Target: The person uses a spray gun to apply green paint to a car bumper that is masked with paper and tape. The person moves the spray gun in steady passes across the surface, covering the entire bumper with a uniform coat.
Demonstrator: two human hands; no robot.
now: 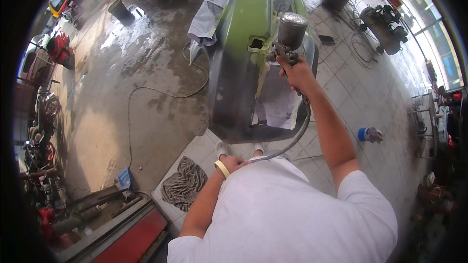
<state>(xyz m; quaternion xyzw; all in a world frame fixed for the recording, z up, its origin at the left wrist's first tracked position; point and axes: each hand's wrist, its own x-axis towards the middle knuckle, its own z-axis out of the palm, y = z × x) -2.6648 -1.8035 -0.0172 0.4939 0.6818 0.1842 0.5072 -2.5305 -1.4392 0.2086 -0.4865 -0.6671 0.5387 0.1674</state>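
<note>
Right arm (336,134) extended forward, slightly bent; right hand (301,77) raised, fingers (283,62) curled in a grip. Left forearm (207,195) angled inward; left hand (236,164) low, close before the torso (292,214).

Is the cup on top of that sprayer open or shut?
Shut, it looks like: a shiny silver lid covers the top of the cup, so I can't see inside.

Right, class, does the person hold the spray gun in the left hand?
No, the right hand grips the spray gun, while the left hand holds the hose.
</note>
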